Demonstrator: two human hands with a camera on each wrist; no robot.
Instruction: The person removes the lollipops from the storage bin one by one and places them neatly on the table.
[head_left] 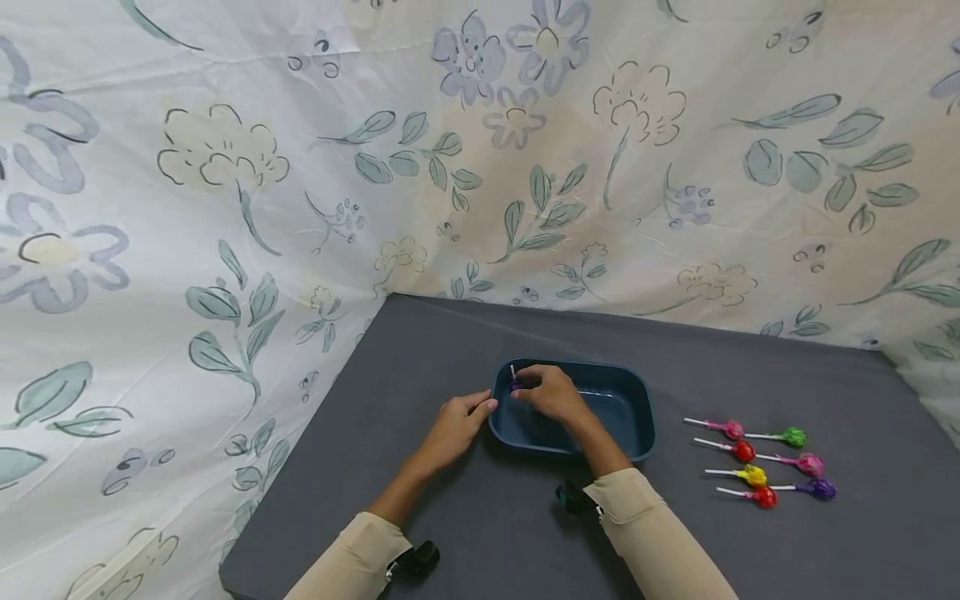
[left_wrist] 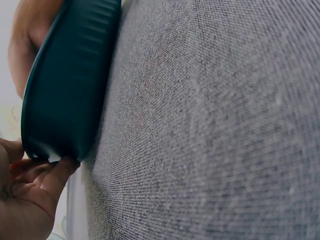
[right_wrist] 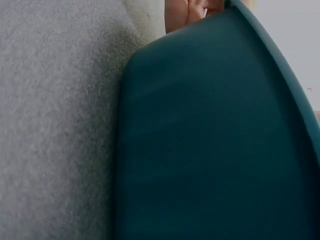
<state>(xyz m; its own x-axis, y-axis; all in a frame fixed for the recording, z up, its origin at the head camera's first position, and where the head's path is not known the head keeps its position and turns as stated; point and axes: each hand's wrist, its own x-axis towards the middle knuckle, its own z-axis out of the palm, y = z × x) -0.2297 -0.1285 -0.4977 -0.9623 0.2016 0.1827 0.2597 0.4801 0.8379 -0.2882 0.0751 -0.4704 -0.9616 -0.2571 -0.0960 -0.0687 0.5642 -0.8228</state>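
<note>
A dark blue plastic tray [head_left: 645, 417] stands on the grey table. My left hand [head_left: 453, 429] holds its left end, fingertips at the rim; in the left wrist view the fingers [left_wrist: 55, 180] press against the end wall. My right hand [head_left: 551, 392] reaches into the left part of the tray and pinches a purple lollipop [head_left: 515, 386] by its wrapped head, white stick pointing up. The tray's outer wall [right_wrist: 210, 135] fills most of the right wrist view and hides the right hand's fingers there.
Right of the tray lie several wrapped lollipops in two loose columns, among them a green one [head_left: 795, 437], a yellow one [head_left: 753, 476] and another purple one [head_left: 821, 489]. A flower-patterned cloth [head_left: 517, 192] hangs behind and left of the table [head_left: 420, 350].
</note>
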